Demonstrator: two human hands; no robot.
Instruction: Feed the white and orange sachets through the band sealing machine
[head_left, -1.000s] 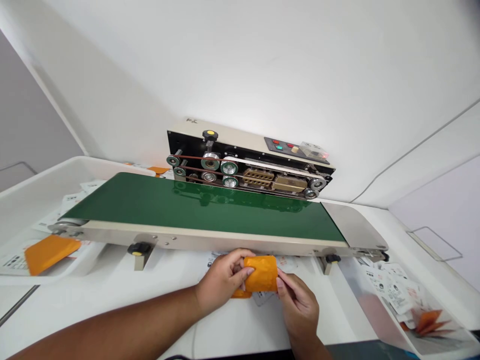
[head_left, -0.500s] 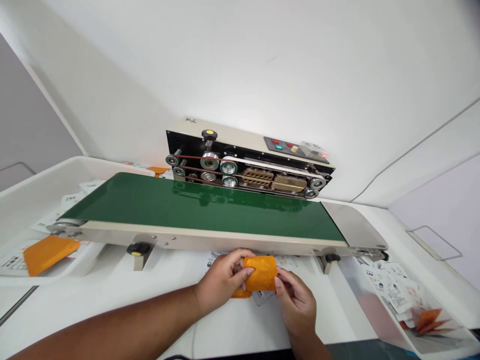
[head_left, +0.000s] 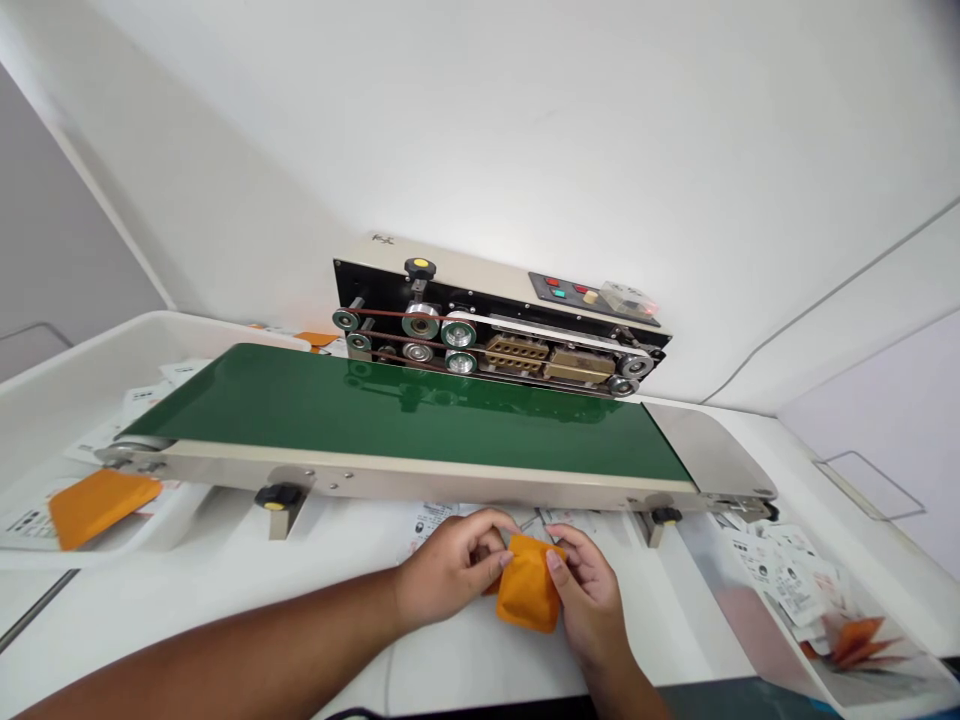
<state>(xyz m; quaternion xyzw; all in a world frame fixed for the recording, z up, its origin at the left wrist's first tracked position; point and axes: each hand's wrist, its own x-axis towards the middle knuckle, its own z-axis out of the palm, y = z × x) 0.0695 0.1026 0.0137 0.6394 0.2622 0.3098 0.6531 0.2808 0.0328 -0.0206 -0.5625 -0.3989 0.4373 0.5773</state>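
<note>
An orange packet [head_left: 529,592] hangs upright between my two hands, in front of the conveyor. My left hand [head_left: 463,565] pinches its upper left corner between thumb and fingers. On the other side, my right hand [head_left: 589,590] grips the upper right corner, with the thumb on the near face. A bit of orange shows behind the packet's left edge, mostly hidden. Behind my hands, white printed packets [head_left: 432,520] lie on the table, partly under the conveyor's edge.
A band sealing machine [head_left: 501,315] with rollers and buttons stands behind a green conveyor belt [head_left: 390,415]. At left, a white bin [head_left: 150,335] holds printed packets and an orange packet [head_left: 101,507]. A clear bin [head_left: 750,625] at right holds white and orange packets.
The orange packet has turned from lying sideways to hanging upright, and sits slightly lower. Both hands have shifted to its upper corners.
</note>
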